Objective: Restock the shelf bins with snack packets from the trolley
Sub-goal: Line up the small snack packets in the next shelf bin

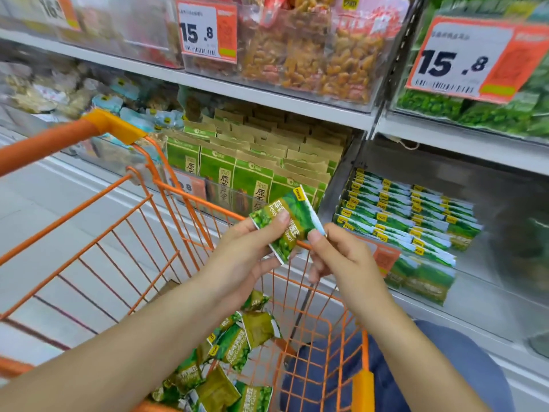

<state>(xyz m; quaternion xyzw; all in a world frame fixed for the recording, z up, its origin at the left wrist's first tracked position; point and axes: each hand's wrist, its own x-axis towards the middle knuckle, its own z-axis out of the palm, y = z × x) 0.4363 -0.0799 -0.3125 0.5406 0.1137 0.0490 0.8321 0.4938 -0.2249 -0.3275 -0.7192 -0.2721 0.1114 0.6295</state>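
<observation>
Down in the trolley (89,221) sit loose green packs (237,346). Above its rim, left hand (237,257) and right hand (335,254) both pinch one pack (286,221), fingers closed on its edges. Looks light, crinkly, probably slick, so hold it by the seams. Green pea print, yellow tag. Bin (475,272) beyond is part-filled.

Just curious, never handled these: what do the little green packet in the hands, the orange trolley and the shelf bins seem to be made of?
Green packet: likely thin glossy plastic film; it creases and shines, with flat sealed ends.
Trolley: seemingly metal wire with an orange coating, judging by thin rigid bars; the yellow corner caps look like plastic.
Shelf bin: probably clear hard plastic; packets show through its wall, which reflects light.
</observation>
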